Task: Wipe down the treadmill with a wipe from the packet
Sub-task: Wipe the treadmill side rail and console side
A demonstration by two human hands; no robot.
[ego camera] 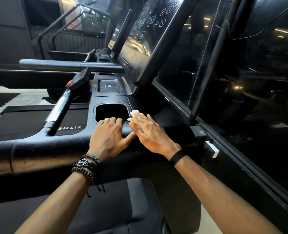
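left hand (110, 135) flat, fingertips curled, right hand (150, 130) flat

Most of the wipe (134, 114) was buried under the right hand (149, 132), just a crumpled bit poking out beside the cup holder (112, 114). The left hand (109, 137) had its fingertips dipped over that holder's rim, out of sight.
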